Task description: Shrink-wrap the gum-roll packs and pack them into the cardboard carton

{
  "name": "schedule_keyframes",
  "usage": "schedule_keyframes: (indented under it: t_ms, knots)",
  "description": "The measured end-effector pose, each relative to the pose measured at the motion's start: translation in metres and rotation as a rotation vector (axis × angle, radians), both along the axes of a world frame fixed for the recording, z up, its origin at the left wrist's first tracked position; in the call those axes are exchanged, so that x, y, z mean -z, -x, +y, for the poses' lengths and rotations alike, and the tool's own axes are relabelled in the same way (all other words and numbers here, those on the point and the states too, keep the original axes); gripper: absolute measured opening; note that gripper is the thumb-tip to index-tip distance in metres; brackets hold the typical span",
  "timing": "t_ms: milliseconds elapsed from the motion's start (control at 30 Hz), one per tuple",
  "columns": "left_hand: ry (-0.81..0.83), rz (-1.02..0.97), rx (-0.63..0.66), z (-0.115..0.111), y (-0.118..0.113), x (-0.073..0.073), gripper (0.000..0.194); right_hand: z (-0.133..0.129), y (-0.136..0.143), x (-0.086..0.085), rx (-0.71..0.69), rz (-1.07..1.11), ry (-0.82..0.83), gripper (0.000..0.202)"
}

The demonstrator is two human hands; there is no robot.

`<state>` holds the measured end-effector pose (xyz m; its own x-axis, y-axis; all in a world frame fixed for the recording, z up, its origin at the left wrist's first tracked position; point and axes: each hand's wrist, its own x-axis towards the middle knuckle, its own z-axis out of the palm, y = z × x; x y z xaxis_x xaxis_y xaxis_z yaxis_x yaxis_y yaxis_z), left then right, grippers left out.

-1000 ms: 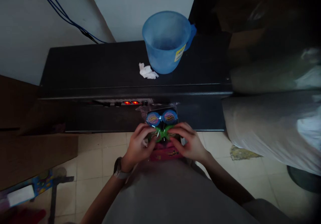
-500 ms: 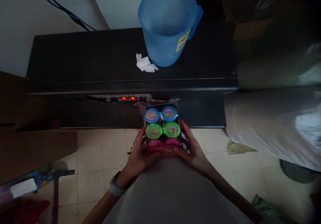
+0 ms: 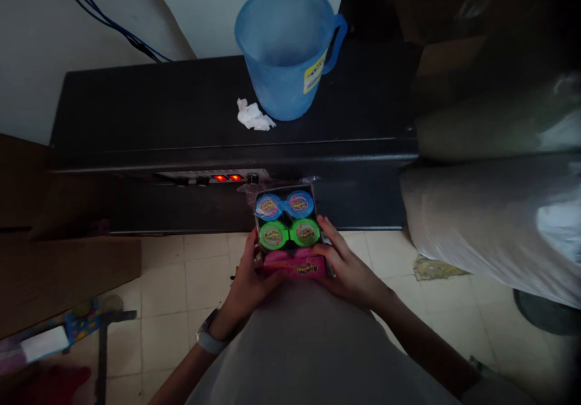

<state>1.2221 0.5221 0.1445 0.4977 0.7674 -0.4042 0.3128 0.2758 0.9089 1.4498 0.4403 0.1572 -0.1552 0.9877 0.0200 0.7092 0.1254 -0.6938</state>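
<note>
A clear-wrapped box (image 3: pixel 290 232) with a pink front edge shows blue, green and pink round containers in rows. My left hand (image 3: pixel 249 281), with a watch on its wrist, holds the box by its left side, thumb at the lower edge. On the right side, my right hand (image 3: pixel 349 269) grips the same box, its fingers bent along the side and near corner. Loose clear film sticks out at the box's far left corner, close to the black machine's (image 3: pixel 181 114) front panel with two lit red switches (image 3: pixel 227 178).
A blue plastic jug (image 3: pixel 285 60) stands on the machine beside crumpled white tissue (image 3: pixel 255 116). Cardboard boxes (image 3: pixel 68 278) are at the left. A person in light clothing (image 3: pixel 490 223) is close at the right. Blue cables (image 3: pixel 109 20) hang at upper left.
The right hand's fingers have shifted on the box, and more of its pink front edge shows. The view has moved slightly, so the jug and box appear further left.
</note>
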Motion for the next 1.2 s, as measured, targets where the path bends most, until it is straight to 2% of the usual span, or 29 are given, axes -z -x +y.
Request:
schedule_keyframes:
  t_ms: [167, 367, 400, 467, 567, 633, 733, 867, 1067, 1200]
  knots:
    - [0.018, 0.034, -0.028, -0.005, -0.003, -0.001, 0.097, -0.006, 0.003, 0.007, 0.027, 0.008, -0.041, 0.033]
    - [0.036, 0.031, -0.038, -0.012, -0.004, 0.000, 0.101, -0.010, 0.005, 0.007, 0.078, 0.048, -0.013, 0.029]
    - [-0.004, 0.037, -0.031, -0.012, -0.004, -0.002, 0.102, -0.010, 0.005, 0.007, 0.084, 0.049, 0.001, 0.029]
    - [-0.200, 0.096, -0.001, -0.012, -0.005, -0.008, 0.099, -0.010, 0.005, 0.007, 0.088, 0.053, 0.027, 0.029]
    - [-0.596, 0.296, 0.172, -0.007, -0.007, -0.020, 0.067, -0.009, 0.004, 0.007, 0.087, 0.057, 0.019, 0.029]
    - [-0.732, 0.383, 0.316, -0.001, -0.009, -0.026, 0.047, -0.009, 0.004, 0.006, 0.092, 0.053, -0.017, 0.029]
    - [-0.773, 0.392, 0.413, 0.007, -0.011, -0.027, 0.042, -0.010, 0.004, 0.005, 0.115, 0.032, -0.032, 0.028]
    - [-0.777, 0.362, 0.500, 0.010, -0.010, -0.018, 0.053, -0.009, 0.004, 0.005, 0.122, 0.030, -0.041, 0.027]
    - [-0.864, 0.239, 0.425, 0.012, -0.015, -0.004, 0.033, -0.003, 0.004, 0.004, 0.131, 0.038, -0.084, 0.031]
    - [-0.881, 0.238, 0.374, 0.015, -0.017, -0.002, 0.034, 0.000, 0.002, 0.003, 0.143, 0.077, -0.077, 0.031]
